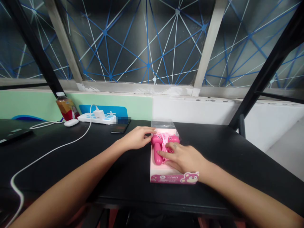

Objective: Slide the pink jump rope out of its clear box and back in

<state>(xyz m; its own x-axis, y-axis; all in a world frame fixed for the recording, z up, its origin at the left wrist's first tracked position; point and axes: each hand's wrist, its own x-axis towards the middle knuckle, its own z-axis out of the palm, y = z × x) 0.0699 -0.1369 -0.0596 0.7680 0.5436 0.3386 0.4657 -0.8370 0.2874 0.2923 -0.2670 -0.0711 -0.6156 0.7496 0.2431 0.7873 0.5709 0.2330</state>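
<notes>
A pink jump rope (157,155) lies in a shallow pink-and-white box (155,172), its two handles side by side and its light pink cord bundled between them. A bear face is printed on the box's front flap. My right hand (186,156) reaches into the box, its fingers closed on the rope bundle and the right handle, most of which it hides. At the far left edge of the box, my left hand (136,137) rests with its fingers stretched out and apart, their tips at the rim beside the left handle's head.
Behind my left hand are a dark phone (120,125) and a white power strip (104,119) with a charger. A white mouse (71,123), a drink bottle (67,107) and a laptop corner (15,135) stand farther left. A white cable (59,147) crosses the black desk (114,183).
</notes>
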